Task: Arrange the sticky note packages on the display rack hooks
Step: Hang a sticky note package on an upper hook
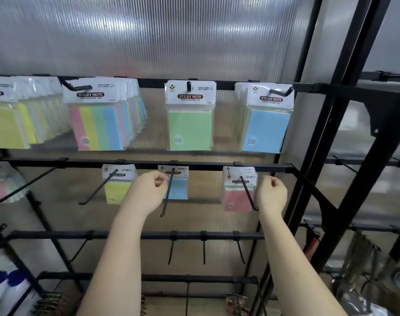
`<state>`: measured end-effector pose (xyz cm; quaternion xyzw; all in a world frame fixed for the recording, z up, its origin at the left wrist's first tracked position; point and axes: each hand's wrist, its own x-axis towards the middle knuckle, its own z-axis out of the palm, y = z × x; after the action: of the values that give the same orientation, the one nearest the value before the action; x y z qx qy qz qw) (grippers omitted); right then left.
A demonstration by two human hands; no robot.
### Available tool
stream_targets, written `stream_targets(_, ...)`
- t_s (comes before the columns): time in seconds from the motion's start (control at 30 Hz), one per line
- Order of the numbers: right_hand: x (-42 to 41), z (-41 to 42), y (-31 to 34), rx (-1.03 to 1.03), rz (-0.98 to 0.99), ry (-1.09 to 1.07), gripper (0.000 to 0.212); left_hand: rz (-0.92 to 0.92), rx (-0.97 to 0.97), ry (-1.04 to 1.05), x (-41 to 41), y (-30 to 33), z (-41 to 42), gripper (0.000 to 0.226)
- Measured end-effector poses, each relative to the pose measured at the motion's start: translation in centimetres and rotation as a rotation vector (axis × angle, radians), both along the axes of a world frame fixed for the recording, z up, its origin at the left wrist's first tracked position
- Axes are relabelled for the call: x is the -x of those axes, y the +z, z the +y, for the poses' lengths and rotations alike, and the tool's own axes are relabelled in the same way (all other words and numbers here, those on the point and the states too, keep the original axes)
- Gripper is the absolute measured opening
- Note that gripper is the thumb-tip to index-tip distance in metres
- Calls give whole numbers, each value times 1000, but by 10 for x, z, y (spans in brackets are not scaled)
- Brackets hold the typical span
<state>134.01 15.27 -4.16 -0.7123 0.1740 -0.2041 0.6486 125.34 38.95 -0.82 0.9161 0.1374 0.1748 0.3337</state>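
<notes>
Black hooks part-filled, both hands up at the middle rail

Black wire rack (217,166) carries sticky note packs by the punched hole in each white header card, so they hang face out and slide along the hooks. Top rail: striped pack (96,124) at 10 o'clock of centre with more stacked behind it, green pack (189,126) dead centre on a short peg, blue pack (265,131) at 2 o'clock. Middle rail packs sit pushed to the back of long hooks, leaving the shafts bare in front, probably room for more: yellow pack (117,188), small blue pack (177,188), pink pack (237,197). Lower-rail hooks (203,247) at 6 o'clock hang bare.

Left hand (148,190) hovers just at 9 o'clock of the small blue pack's hook, fingers loosely curled, thumb near fingertips; nothing visibly pinched. Right hand (271,192) sits at 3 o'clock of the pink pack's hook, fingers likewise loosely curled, holding nothing I can see. Contact with either hook: cannot tell. Judgement: straightening or spacing step, middle row.
</notes>
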Motion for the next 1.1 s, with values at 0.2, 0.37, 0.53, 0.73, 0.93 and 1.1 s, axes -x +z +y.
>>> stream_targets(0.2, -6, 0, -14, 5, 176, 310, 23, 19, -12, -14, 3, -4, 3, 20)
stream_targets(0.37, -9, -1, -19, 5, 177, 316, 25, 21, -20, -11, 4, -4, 11, 20)
stream_targets(0.53, -12, -1, -23, 43, 193, 165, 14, 27, -23, 2, 4, -5, 17, 20)
stream_targets(0.73, -10, -2, -21, 3, 233, 330, 26, 52, -3, -29, 1, -8, 19, 20)
stream_targets(0.93, 2, -14, -8, 138, 247, 403, 36, 45, -10, -39, -8, -6, 10, 19)
stream_targets(1.1, 19, -34, 18, 395, 300, 511, 34, 29, 15, -55, -19, -9, 4, 19)
